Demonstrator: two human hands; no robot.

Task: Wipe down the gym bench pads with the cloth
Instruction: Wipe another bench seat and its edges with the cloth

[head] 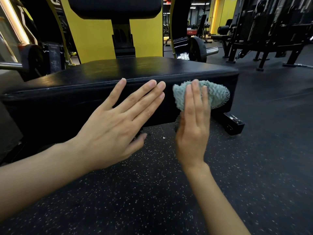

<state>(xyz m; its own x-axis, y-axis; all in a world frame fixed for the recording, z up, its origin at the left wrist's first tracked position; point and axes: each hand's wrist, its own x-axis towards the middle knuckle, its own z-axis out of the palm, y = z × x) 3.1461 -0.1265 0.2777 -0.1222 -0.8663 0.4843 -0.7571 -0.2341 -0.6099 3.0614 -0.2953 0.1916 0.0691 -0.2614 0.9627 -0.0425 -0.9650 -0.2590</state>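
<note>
Black rubber flooring (pixel 152 192), flecked with pale specks, fills the lower half of the view and runs off to the right under dark machine frames (pixel 271 31). Above it, across the middle, sits the black padded seat (pixel 135 68) of the gym bench, its vinyl top catching a dull shine and its front side wall facing the camera. Behind the seat a black post (pixel 122 39) rises to a second black pad (pixel 115 6) at the top edge, with a yellow panel (pixel 94 36) at its back. A barbell end with a dark plate (pixel 198 48) shows to the right of the post, and a black foot of the bench frame (pixel 233 124) rests on the floor under the seat's right corner.

The left hand (pixel 115 126) lies flat against the seat's front wall, fingers (pixel 144 97) straight and slightly spread, tips reaching the top seam, gripping nothing. Just beside it, the right hand (pixel 193 129) presses the cloth (pixel 216 95) against the same wall near the right corner. Its fingers (pixel 194 99) are held straight and close together over the cloth, pinning it to the pad rather than curling around it. The cloth is a pale blue-green, knobbly textured rag, bunched, with a grey mesh edge showing at its right and lower sides.
</note>
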